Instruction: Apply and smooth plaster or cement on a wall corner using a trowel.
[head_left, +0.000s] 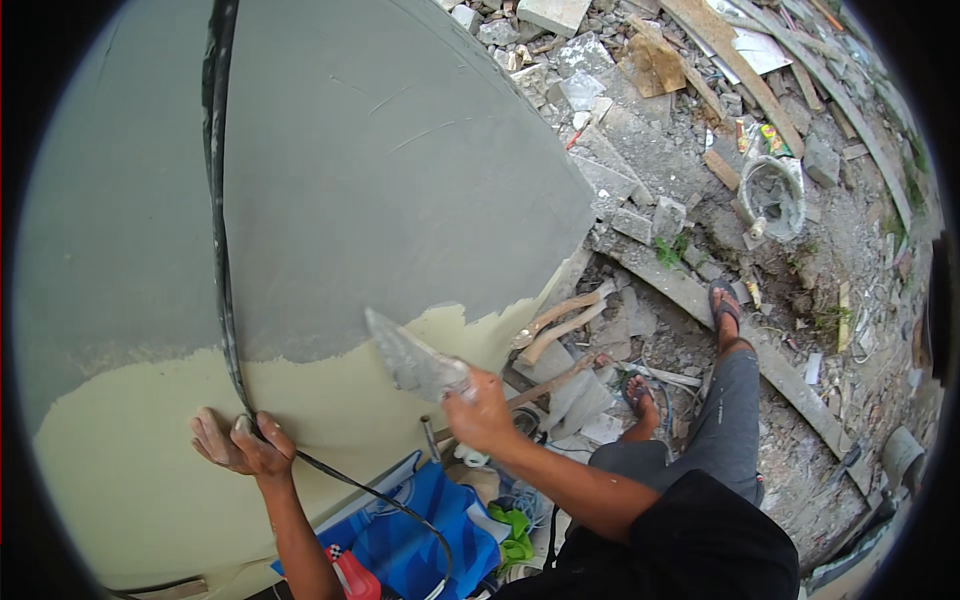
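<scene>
My left hand (250,445) is closed on a black cable (220,250) against the wall, its fingers smeared with pale dust. The cable hangs down the wall and bends off toward the lower right below that hand. My right hand (478,410) grips a flat, pale-coated trowel (405,355) whose blade is over the border between grey coating (130,200) and pale yellow-cream coating (120,460). That border runs unevenly across the wall. Whether the blade touches the surface I cannot tell.
My sandalled feet (725,305) stand on rubble around a long plank (800,390). A dirty bucket (770,200), broken blocks (630,225) and scrap wood lie to the right. Blue plastic sheeting (400,530), tools and cords lie at the wall's base.
</scene>
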